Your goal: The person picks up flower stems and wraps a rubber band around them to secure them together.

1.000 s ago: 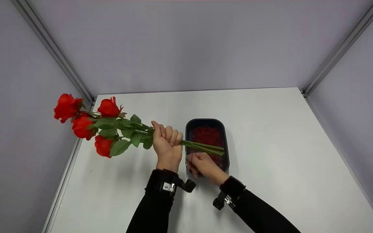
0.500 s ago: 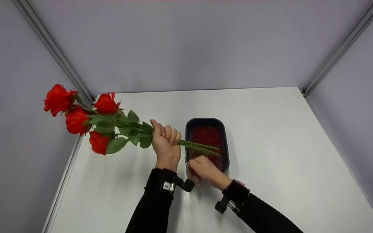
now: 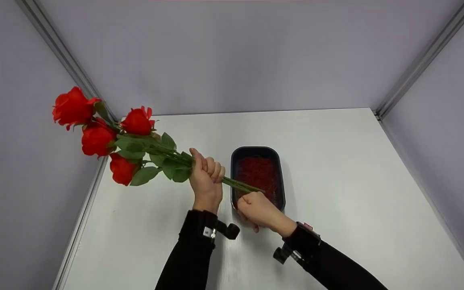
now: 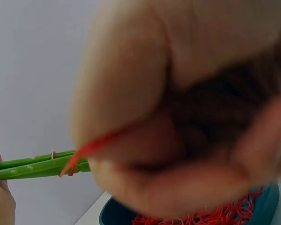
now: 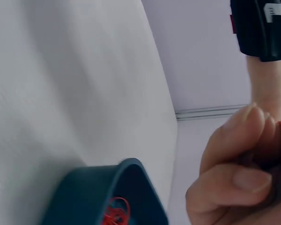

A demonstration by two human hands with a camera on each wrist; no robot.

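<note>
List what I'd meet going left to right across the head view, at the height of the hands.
Red rose blooms → green leaves → left hand gripping the stems → right hand at the stem ends, in front of the dark tray of red rubber bands → bare table.
</note>
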